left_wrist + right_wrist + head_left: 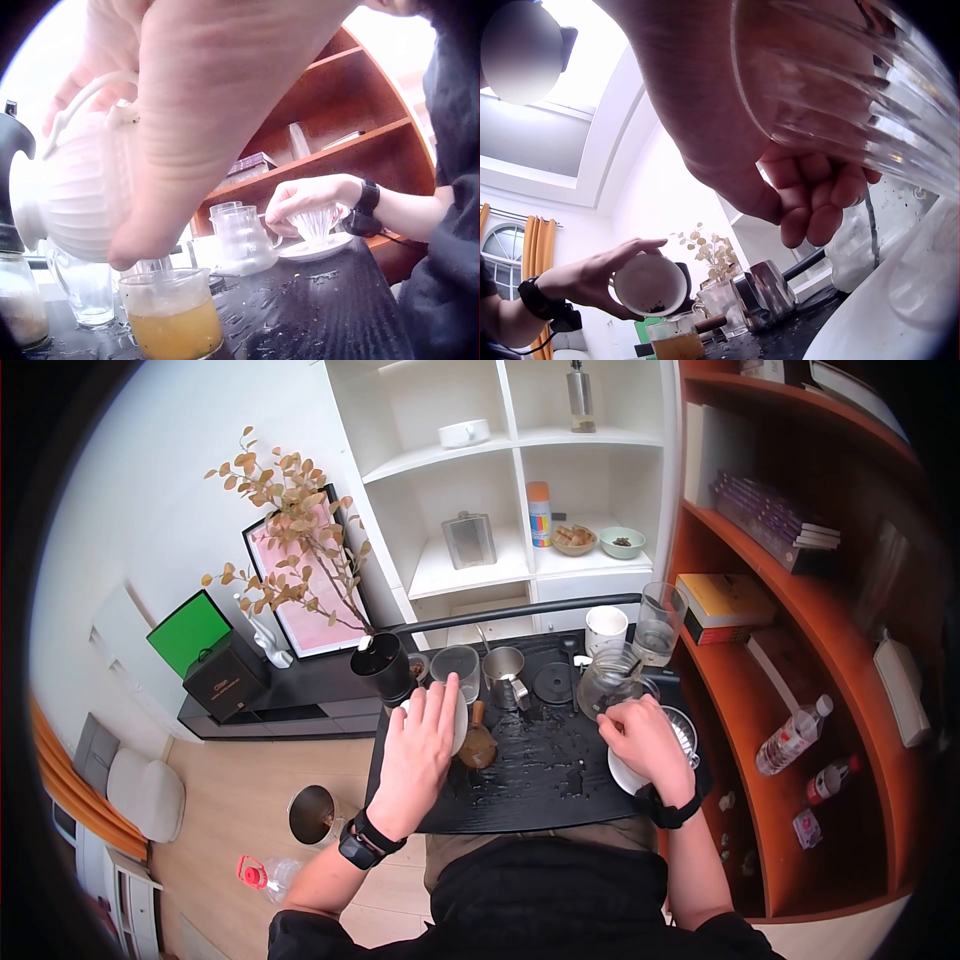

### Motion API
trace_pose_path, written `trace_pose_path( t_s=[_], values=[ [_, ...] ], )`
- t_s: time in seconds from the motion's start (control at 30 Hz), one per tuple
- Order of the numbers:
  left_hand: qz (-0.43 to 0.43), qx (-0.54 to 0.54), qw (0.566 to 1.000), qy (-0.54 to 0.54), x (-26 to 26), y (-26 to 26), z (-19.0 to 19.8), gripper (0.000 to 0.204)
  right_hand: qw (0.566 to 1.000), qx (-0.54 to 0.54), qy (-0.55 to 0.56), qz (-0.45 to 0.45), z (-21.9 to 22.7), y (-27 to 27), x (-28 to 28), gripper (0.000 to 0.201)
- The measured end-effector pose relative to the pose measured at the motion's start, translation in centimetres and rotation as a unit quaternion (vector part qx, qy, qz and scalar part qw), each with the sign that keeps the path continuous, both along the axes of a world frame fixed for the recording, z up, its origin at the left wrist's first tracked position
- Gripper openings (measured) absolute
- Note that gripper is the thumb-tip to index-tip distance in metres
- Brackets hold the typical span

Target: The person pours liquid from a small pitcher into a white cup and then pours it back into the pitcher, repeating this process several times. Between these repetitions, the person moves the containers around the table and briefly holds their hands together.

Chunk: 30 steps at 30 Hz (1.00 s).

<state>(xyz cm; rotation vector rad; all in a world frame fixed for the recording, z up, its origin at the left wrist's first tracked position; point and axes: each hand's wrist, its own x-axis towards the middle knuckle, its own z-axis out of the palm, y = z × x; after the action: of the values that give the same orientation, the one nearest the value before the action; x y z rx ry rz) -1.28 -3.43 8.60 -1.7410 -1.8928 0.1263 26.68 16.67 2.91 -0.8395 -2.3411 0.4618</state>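
My left hand (415, 755) grips a white ribbed cup (79, 199) with a looped handle, thumb on one side and fingers on the other. The cup is tipped on its side, with dark bits showing inside its mouth in the right wrist view. Close by is a small glass pot (478, 750) with a wooden handle, holding cloudy amber liquid. Loosely curled, my right hand (650, 740) hovers between a clear glass server (244, 240) and a ribbed glass dripper (319, 225), its fingertips near the server's handle. The dripper stands on a white plate (627, 773).
On the wet black table (520, 800) stand a steel pitcher (503, 678), a glass mug (457, 665), a white paper cup (606, 625), a tall glass (657, 630) and a black plant pot (381, 665). Shelving (790, 560) borders the right side; a bin (316, 815) stands at left.
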Motion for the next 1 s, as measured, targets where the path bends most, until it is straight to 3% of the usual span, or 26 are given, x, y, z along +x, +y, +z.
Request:
trace_pose_path(
  t_s=[0.13,0.2,0.3,0.33,0.43,0.57,0.73,0.87,1.0],
  values=[
    [-0.023,0.056,0.987,-0.146,-0.3,-0.3,0.9,0.135,1.000,0.005,0.007,0.002,0.0,-0.1,0.0,0.034],
    [-0.037,0.084,0.982,-0.166,-0.8,-0.3,0.8,0.133,1.000,0.004,0.006,0.002,0.0,-0.1,0.0,0.034],
    [-0.064,0.192,0.949,-0.243,-1.7,0.2,0.3,0.128,1.000,0.002,0.005,0.002,-0.1,-0.1,0.0,0.034],
    [-0.064,0.192,0.949,-0.242,-1.9,0.3,0.4,0.128,1.000,0.002,0.003,0.003,-0.1,0.0,0.0,0.034],
    [-0.081,0.206,0.894,-0.391,-2.3,0.6,0.9,0.123,1.000,-0.004,-0.001,0.000,0.2,-0.2,0.0,0.034],
    [-0.091,0.195,0.882,-0.420,-1.4,1.1,1.7,0.121,1.000,0.002,-0.001,-0.001,0.3,-0.3,0.0,0.034],
    [-0.162,0.171,0.861,-0.452,1.0,3.1,0.9,0.120,1.000,0.009,0.003,0.003,0.0,-0.1,0.0,0.034],
    [-0.170,0.153,0.843,-0.487,3.2,5.2,-1.9,0.116,1.000,0.004,0.004,0.000,0.0,-0.2,0.0,0.034],
    [-0.149,0.120,0.860,-0.473,4.7,6.0,-3.8,0.117,1.000,0.003,0.007,0.007,-0.2,0.1,0.0,0.033]
  ],
)
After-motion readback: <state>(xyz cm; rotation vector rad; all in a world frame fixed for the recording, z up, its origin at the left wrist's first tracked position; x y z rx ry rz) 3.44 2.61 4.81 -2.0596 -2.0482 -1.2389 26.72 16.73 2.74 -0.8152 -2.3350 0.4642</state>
